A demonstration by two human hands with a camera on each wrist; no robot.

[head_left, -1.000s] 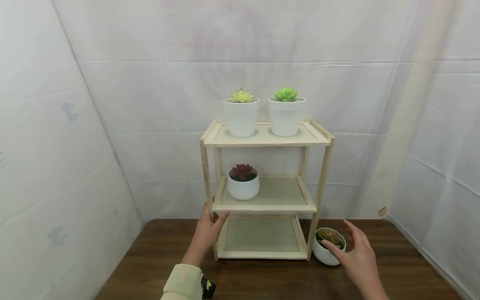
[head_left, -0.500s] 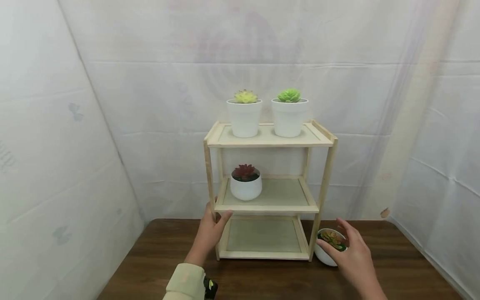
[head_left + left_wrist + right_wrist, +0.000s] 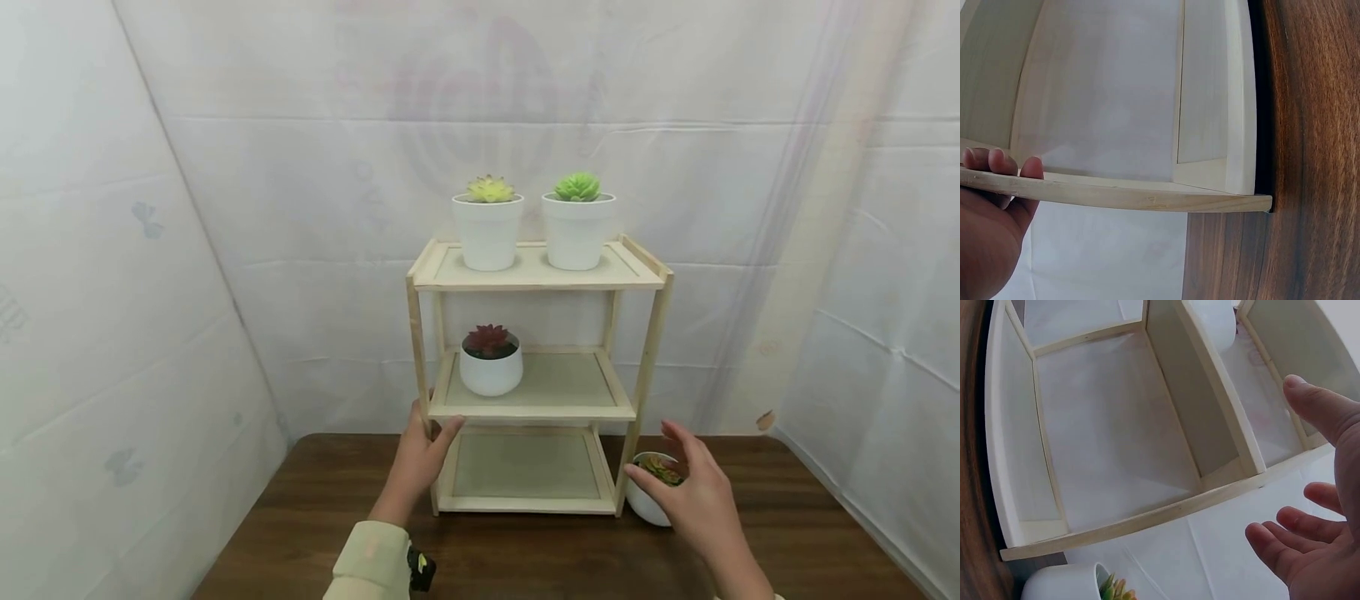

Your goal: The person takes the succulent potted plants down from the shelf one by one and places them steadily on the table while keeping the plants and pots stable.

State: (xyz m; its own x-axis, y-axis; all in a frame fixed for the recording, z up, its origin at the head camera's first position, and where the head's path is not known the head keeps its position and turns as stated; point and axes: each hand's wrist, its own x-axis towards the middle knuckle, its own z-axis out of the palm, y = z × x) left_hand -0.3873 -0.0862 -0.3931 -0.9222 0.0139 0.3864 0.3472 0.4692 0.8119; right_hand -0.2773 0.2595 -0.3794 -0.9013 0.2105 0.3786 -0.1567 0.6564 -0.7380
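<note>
My left hand (image 3: pixel 417 457) grips the left front post (image 3: pixel 417 350) of a pale three-tier wooden shelf (image 3: pixel 532 412), fingers curled round it. My right hand (image 3: pixel 697 492), thumb and fingers spread and holding nothing, is near a white pot (image 3: pixel 647 508) (its succulent (image 3: pixel 660 468) is green and orange) standing on the brown table (image 3: pixel 540 558), just beside the shelf's right side.

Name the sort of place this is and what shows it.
Probably a small screened-off workspace: creased white sheeting closes off the back and both sides of a brown wood-grain table, which bears a pale wooden rack with potted succulents on it.
</note>
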